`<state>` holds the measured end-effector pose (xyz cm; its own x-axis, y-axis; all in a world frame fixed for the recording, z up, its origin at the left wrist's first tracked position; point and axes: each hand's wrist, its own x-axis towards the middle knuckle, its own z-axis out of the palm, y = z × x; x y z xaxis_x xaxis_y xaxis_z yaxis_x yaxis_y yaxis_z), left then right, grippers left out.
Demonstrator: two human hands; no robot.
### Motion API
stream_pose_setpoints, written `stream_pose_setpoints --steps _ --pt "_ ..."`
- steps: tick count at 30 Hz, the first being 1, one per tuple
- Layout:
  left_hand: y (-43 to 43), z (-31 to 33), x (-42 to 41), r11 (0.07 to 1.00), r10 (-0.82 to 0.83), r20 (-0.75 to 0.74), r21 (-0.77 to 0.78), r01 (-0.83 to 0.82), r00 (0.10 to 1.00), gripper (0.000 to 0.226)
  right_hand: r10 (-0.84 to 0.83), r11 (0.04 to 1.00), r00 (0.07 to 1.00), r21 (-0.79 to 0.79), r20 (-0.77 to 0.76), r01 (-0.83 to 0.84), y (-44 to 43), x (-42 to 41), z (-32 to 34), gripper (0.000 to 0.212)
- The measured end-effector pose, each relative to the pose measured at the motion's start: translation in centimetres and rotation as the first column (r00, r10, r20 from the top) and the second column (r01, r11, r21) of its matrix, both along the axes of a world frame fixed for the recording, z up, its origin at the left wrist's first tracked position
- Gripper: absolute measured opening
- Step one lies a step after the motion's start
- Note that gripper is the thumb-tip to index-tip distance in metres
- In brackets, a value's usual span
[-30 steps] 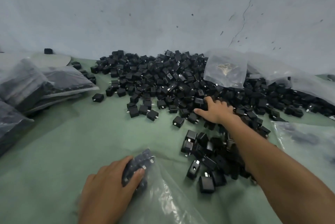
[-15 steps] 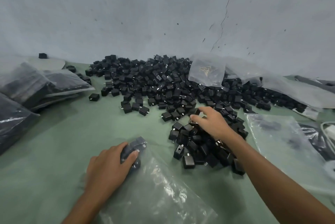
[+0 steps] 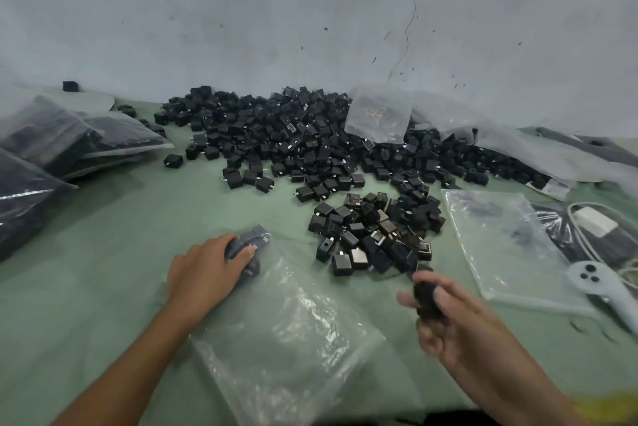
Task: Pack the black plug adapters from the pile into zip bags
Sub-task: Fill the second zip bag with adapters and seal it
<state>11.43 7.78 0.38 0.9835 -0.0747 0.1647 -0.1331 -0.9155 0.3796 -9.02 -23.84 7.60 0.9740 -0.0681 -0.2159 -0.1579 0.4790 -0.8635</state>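
A clear zip bag (image 3: 286, 329) lies between the hands. The left hand (image 3: 203, 273) grips its far corner, fingers curled over the bagged adapters (image 3: 253, 239) there. The right hand (image 3: 452, 322), blurred, pinches a held adapter (image 3: 426, 294); whether it holds more than one I cannot tell. Right of it lies a spare bag (image 3: 504, 246). Just beyond it sits a small heap (image 3: 376, 232) of black plug adapters, with the main pile (image 3: 293, 139) farther off. Filled bags (image 3: 69, 142) lie far left of the left hand.

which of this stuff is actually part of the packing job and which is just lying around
Job in hand:
pile of black adapters
zip bag, gripped by the left hand
adapters held in the right hand
filled bags
spare empty bag

Lying about:
white cable and charger
white handheld device
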Motion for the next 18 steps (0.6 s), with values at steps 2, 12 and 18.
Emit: stream_pose_setpoints --steps 2,12,18 --pt "0.0 0.1 0.0 1.000 0.007 -0.018 0.005 -0.007 1.000 0.042 0.063 0.996 0.994 -0.056 -0.087 -0.068 0.9 -4.1 -2.1 0.032" --pt "-0.2 0.5 -0.5 1.000 0.010 -0.050 0.004 -0.010 0.999 0.044 0.127 0.949 0.941 0.315 -0.314 -0.023 8.8 -2.9 -5.8 0.039" --pt "-0.2 0.6 -0.4 1.000 0.011 -0.053 0.008 -0.010 0.999 0.046 0.109 0.794 0.969 0.606 -0.220 0.048 14.0 3.9 -4.8 0.018"
